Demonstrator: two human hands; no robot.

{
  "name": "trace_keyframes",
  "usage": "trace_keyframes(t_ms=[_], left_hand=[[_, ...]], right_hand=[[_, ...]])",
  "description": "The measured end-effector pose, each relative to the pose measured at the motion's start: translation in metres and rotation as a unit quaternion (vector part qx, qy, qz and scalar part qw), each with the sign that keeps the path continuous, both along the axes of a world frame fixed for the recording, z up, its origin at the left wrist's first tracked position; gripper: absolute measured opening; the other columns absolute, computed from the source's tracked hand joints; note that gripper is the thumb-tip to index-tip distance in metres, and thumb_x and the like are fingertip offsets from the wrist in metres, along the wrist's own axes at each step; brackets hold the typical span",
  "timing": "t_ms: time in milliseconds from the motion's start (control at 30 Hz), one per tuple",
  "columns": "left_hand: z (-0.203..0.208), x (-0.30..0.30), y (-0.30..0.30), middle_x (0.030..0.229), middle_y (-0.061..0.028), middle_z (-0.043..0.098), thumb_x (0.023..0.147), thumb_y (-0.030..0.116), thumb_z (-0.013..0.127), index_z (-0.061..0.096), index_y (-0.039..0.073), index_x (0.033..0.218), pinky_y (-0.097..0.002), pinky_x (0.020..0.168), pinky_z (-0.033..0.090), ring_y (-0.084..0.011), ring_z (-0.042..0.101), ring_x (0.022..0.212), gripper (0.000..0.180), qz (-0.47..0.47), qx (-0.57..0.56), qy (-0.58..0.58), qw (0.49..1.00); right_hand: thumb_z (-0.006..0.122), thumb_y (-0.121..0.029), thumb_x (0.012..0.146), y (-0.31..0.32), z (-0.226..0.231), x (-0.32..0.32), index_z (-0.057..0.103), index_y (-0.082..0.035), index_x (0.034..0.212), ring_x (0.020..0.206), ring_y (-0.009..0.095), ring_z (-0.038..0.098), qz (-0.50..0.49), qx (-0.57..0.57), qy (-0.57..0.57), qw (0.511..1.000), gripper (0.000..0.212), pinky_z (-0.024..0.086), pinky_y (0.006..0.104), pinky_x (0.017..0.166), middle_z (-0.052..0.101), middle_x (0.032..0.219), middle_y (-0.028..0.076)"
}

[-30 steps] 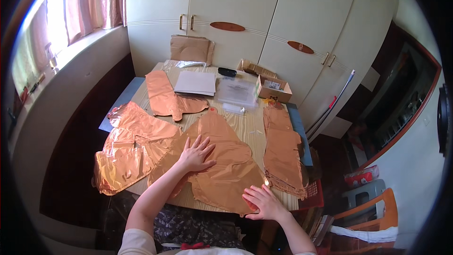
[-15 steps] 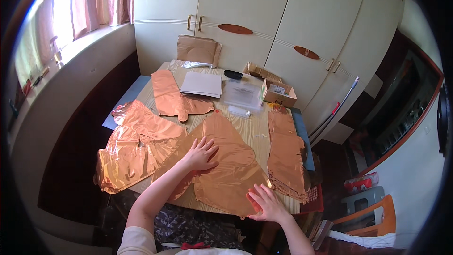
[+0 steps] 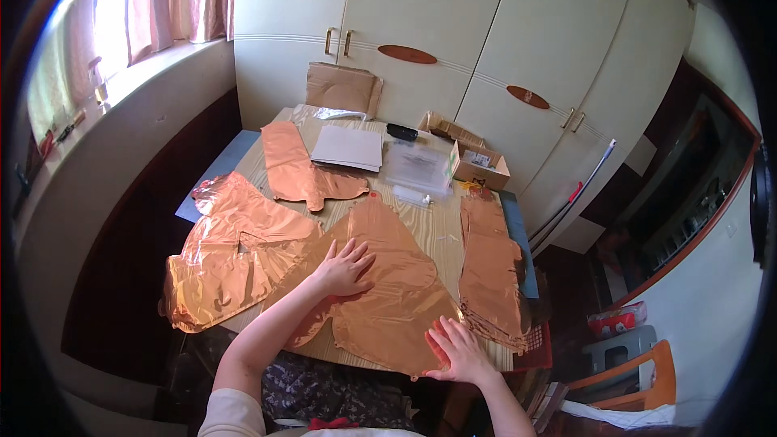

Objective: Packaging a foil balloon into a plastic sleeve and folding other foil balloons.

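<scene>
A flat, copper-coloured foil balloon (image 3: 380, 251) lies spread on the wooden table in front of me. My left hand (image 3: 344, 269) rests on its middle, palm down with the fingers spread. At the balloon's near right edge, my right hand (image 3: 460, 354) lies with its fingers stretched out, touching the foil. Left of it sits a shinier, creased foil balloon (image 3: 243, 247) that hangs over the table's edge. Another folded foil piece (image 3: 291, 166) lies farther back. To the right is a layered stack of the same foil (image 3: 490, 267).
Behind are grey-white sheets (image 3: 346, 148), clear plastic bags (image 3: 414, 166), a black object (image 3: 401, 132) and an open cardboard box (image 3: 481, 163). Flattened cardboard (image 3: 344, 89) leans against the cabinet (image 3: 421, 0). A red basket (image 3: 538, 348) and a wooden chair (image 3: 660, 372) stand at the right.
Both hands stay almost where they were on the foil balloon. The whole view has shifted very slightly; nothing was picked up or let go.
</scene>
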State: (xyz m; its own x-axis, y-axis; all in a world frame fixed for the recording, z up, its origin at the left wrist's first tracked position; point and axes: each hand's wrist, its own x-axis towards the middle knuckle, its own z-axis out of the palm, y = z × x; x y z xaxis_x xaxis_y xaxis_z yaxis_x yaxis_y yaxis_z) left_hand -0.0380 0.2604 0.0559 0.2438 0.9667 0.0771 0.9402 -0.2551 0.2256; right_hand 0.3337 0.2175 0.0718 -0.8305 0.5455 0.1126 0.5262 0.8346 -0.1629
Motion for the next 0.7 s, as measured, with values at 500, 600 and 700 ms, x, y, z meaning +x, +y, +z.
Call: trace_keyframes(t_ms=[500,600,700], left_hand=[[0.025,-0.031,0.006,0.151,-0.0169,0.035,0.092,0.043,0.053,0.040,0.008,0.143,-0.0527,0.115,0.021,-0.0366,0.026,0.143,0.064,0.058,0.082,-0.065,0.993],[0.010,-0.081,0.020,0.141,-0.0214,0.047,0.088,0.019,0.058,0.048,0.003,0.134,-0.0415,0.110,0.036,-0.0350,0.042,0.133,0.049,0.155,0.162,-0.154,0.962],[0.010,-0.110,0.039,0.130,-0.0228,0.056,0.088,0.013,0.054,0.052,0.000,0.127,-0.0402,0.103,0.042,-0.0340,0.051,0.125,0.041,0.302,0.187,-0.315,0.880]], right_hand=[[0.065,-0.053,0.084,0.066,0.036,-0.067,0.049,-0.006,0.137,0.133,0.034,0.040,0.085,0.016,0.044,0.995,0.072,0.036,0.0449,0.109,0.045,0.143,0.017],[0.061,-0.042,0.091,0.116,0.042,-0.157,0.054,-0.002,0.130,0.124,0.033,0.051,0.157,-0.024,0.106,0.982,0.057,0.041,0.0418,0.106,0.056,0.132,0.018],[0.060,-0.038,0.091,0.169,0.029,-0.243,0.057,-0.003,0.127,0.120,0.034,0.054,0.155,-0.043,0.116,0.980,0.050,0.043,0.0414,0.103,0.059,0.127,0.018]])
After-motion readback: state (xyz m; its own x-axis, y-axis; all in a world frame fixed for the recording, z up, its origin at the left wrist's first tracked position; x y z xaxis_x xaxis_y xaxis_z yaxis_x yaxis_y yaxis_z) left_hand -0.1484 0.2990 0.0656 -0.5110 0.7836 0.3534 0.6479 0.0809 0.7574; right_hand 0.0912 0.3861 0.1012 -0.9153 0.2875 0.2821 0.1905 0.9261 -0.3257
